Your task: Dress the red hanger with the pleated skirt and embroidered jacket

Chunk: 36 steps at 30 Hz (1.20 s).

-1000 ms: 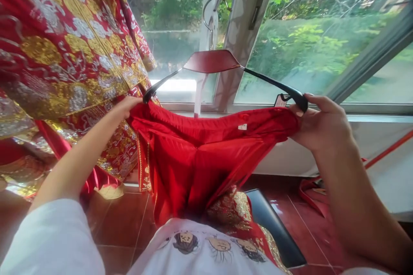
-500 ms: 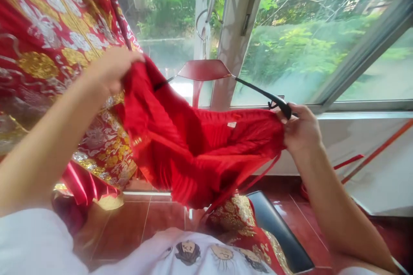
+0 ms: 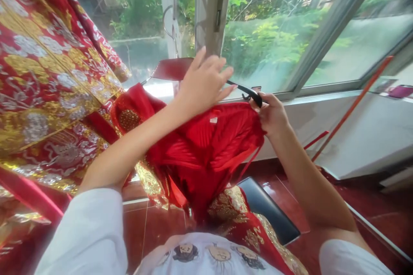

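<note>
A plain red skirt (image 3: 206, 150) hangs from a clothes hanger (image 3: 174, 68) with a red middle and black arms, in front of a window. My right hand (image 3: 272, 114) pinches the skirt's waistband against the black tip of the hanger's right arm. My left hand (image 3: 204, 79) reaches across over the hanger's middle, fingers stretched out and apart, holding nothing that I can see. The skirt's left end droops off the hanger, showing a gold-embroidered patch.
A red robe with gold and silver embroidery (image 3: 48, 81) hangs at the left. A black seat (image 3: 267, 212) stands on the red tiled floor below. A white ledge (image 3: 355, 133) runs under the window frame (image 3: 325, 38), with a red strap across it.
My left hand let go of the skirt's left end and swung right over the hanger. The skirt's left side dropped. My right hand kept its grip.
</note>
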Available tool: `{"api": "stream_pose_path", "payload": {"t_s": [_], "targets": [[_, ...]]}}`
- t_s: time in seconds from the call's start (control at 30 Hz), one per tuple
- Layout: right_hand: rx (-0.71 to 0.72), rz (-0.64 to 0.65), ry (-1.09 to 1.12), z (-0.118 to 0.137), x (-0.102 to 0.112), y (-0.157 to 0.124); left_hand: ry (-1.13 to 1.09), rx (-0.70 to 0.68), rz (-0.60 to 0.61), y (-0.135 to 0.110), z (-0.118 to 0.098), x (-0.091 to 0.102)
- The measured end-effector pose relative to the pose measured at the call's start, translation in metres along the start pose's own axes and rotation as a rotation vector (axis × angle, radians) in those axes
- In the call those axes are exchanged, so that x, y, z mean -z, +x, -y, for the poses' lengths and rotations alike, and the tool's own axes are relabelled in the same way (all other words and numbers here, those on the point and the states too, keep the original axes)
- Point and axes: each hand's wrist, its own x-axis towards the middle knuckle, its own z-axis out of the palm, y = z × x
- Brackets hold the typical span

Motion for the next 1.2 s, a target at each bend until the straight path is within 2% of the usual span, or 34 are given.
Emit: {"api": "stream_pose_path", "payload": {"t_s": [0.07,0.17,0.3,0.37,0.47,0.53,0.67,0.77,0.83,0.87,0.9,0.93,1.0,1.1,1.17,1.2], "targets": [[-0.056,0.026,0.167,0.000,0.004,0.002,-0.010,-0.012,-0.018,0.023,0.008,-0.017],[-0.074,0.072,0.276,-0.002,0.017,0.003,-0.040,0.008,0.003,0.035,0.019,-0.033],[-0.184,0.247,0.118,0.000,0.041,0.003,-0.063,-0.017,-0.017,0.030,0.019,-0.028],[-0.270,0.242,-0.028,0.008,0.049,0.006,-0.053,-0.016,-0.005,0.029,0.016,-0.021],[-0.332,0.131,-0.194,0.033,0.054,0.014,-0.040,0.014,0.045,0.029,0.012,-0.016],[-0.292,0.010,-0.309,0.060,0.052,0.022,-0.032,0.051,0.071,0.031,0.011,-0.019],[-0.036,-0.262,-0.623,0.127,0.036,0.031,-0.027,0.145,0.033,0.037,0.014,-0.036],[0.223,-0.443,-0.821,0.157,-0.002,0.019,-0.075,0.202,-0.061,0.042,0.013,-0.045],[0.439,-0.515,-0.967,0.153,-0.038,-0.001,-0.112,0.250,-0.093,0.042,0.010,-0.044],[0.553,-0.508,-1.090,0.144,-0.058,-0.013,-0.126,0.275,-0.095,0.042,0.009,-0.041],[0.591,-0.488,-1.214,0.130,-0.076,-0.026,-0.136,0.295,-0.087,0.040,0.007,-0.036],[0.494,-0.435,-1.334,0.114,-0.092,-0.037,-0.138,0.294,-0.064,0.038,0.007,-0.030],[0.407,-0.199,-1.481,0.079,-0.115,-0.053,-0.128,0.192,0.041,0.035,0.011,-0.015],[0.411,-0.027,-1.573,0.038,-0.126,-0.059,-0.164,-0.118,0.238,0.027,0.030,0.015],[0.393,0.036,-1.570,0.027,-0.120,-0.055,-0.218,-0.239,0.233,0.017,0.049,0.039],[0.375,0.046,-1.539,0.026,-0.114,-0.053,-0.229,-0.226,0.181,0.010,0.061,0.050]]}}
